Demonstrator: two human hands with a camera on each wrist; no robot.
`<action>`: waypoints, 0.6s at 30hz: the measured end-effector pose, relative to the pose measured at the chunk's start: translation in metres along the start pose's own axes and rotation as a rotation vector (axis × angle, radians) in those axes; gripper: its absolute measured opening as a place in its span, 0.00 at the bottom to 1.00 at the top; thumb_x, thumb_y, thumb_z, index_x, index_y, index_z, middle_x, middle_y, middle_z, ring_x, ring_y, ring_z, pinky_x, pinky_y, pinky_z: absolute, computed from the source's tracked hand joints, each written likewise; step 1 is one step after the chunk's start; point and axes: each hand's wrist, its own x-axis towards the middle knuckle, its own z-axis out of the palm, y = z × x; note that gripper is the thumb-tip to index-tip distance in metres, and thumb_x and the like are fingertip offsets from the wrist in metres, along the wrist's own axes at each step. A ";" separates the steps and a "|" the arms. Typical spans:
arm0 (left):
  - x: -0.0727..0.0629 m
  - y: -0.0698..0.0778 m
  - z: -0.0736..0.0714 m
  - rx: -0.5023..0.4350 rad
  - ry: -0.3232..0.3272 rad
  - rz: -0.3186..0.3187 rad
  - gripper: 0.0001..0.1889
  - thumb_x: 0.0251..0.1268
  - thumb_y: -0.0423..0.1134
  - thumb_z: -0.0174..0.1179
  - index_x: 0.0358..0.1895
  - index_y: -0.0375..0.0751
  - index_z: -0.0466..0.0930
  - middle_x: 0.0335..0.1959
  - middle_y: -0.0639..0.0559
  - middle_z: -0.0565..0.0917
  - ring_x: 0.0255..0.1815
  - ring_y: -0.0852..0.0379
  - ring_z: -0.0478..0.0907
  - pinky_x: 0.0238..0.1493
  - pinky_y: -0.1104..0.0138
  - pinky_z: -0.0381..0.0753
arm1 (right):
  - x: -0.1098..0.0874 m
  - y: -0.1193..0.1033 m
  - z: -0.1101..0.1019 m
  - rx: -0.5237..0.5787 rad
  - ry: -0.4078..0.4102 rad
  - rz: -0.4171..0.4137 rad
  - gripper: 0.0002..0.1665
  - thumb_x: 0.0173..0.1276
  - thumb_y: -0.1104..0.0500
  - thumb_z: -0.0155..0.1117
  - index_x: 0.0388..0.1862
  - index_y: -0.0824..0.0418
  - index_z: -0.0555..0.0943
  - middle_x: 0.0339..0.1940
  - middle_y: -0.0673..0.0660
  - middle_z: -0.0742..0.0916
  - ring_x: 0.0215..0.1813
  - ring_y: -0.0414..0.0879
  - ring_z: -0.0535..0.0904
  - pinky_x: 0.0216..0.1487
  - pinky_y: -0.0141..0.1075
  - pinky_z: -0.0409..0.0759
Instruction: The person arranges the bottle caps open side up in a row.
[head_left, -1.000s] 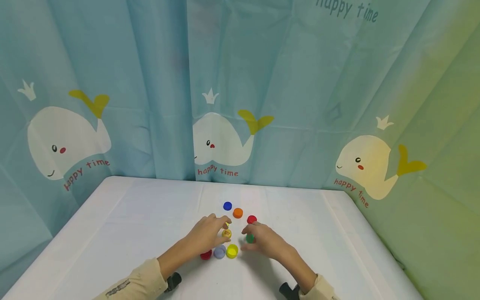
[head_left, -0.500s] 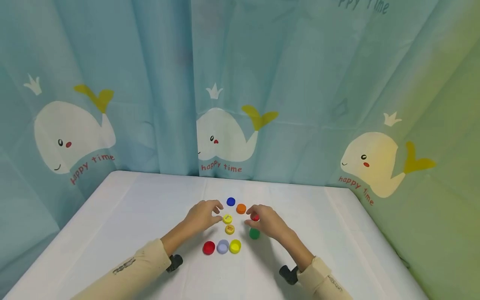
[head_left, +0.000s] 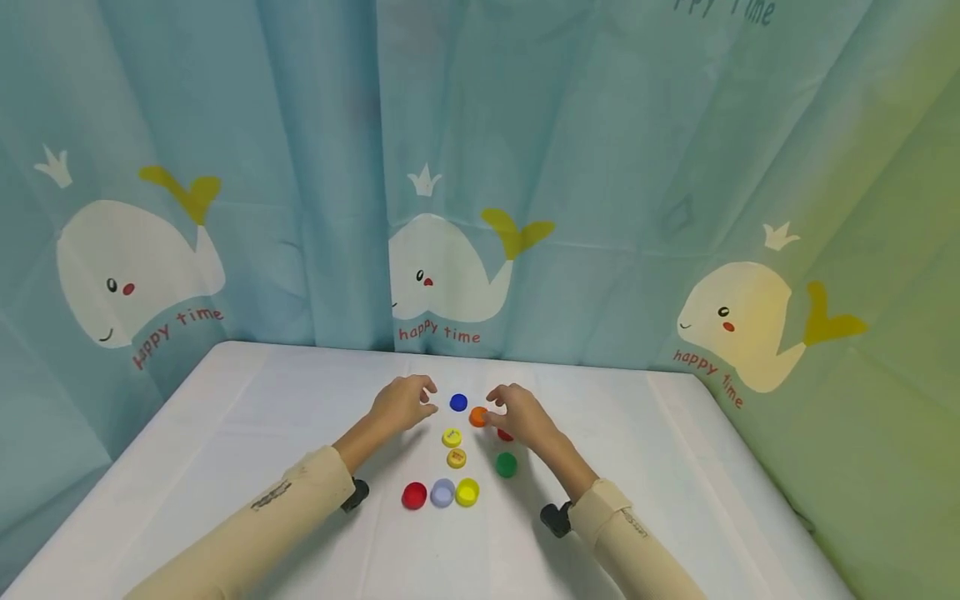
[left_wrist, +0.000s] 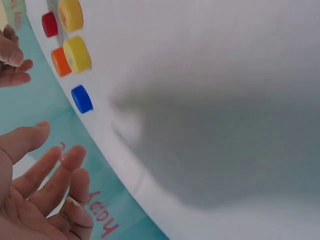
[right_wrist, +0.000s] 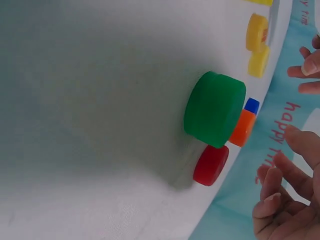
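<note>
My left hand (head_left: 401,403) hovers left of the blue bottle cap (head_left: 458,402), fingers loosely bent and nothing in them. To the right, my right hand (head_left: 522,414) hangs over the table beside the orange cap (head_left: 477,417), its thumb overlapping that cap in the head view. Part of a red cap (head_left: 506,434) shows below this hand, and a green cap (head_left: 506,465) lies nearer. Between the hands sit two yellow printed caps, the farther yellow cap (head_left: 452,437) and the nearer yellow cap (head_left: 457,458). In the right wrist view the right hand's fingers (right_wrist: 298,177) are bare.
Nearest me, a row holds a red cap (head_left: 414,496), a pale lavender cap (head_left: 442,493) and a bright yellow cap (head_left: 467,492), hollow sides up. The white table (head_left: 285,408) ends at a blue whale-print curtain (head_left: 600,208) behind.
Both hands have moved away from me, from beside the printed and green caps up to the blue and orange ones. The front row and green cap have come into full view.
</note>
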 end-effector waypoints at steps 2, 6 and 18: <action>0.005 -0.001 0.001 0.005 0.000 -0.003 0.16 0.57 0.37 0.67 0.48 0.37 0.80 0.34 0.49 0.81 0.36 0.52 0.76 0.40 0.61 0.78 | 0.006 0.001 0.002 0.021 -0.004 0.019 0.18 0.61 0.59 0.68 0.50 0.64 0.79 0.42 0.58 0.82 0.40 0.48 0.77 0.41 0.35 0.79; 0.016 -0.005 0.003 -0.034 -0.037 -0.005 0.18 0.58 0.37 0.66 0.51 0.36 0.79 0.37 0.46 0.81 0.39 0.51 0.76 0.41 0.61 0.79 | 0.017 0.004 0.004 0.075 -0.021 0.065 0.18 0.62 0.59 0.67 0.50 0.63 0.79 0.43 0.57 0.82 0.42 0.48 0.77 0.45 0.37 0.79; 0.043 -0.010 0.023 -0.099 -0.175 0.031 0.19 0.58 0.37 0.66 0.52 0.35 0.78 0.39 0.45 0.81 0.39 0.52 0.77 0.43 0.62 0.79 | 0.044 0.012 0.018 0.132 -0.100 0.098 0.21 0.63 0.52 0.66 0.52 0.62 0.80 0.43 0.56 0.83 0.43 0.47 0.77 0.47 0.36 0.78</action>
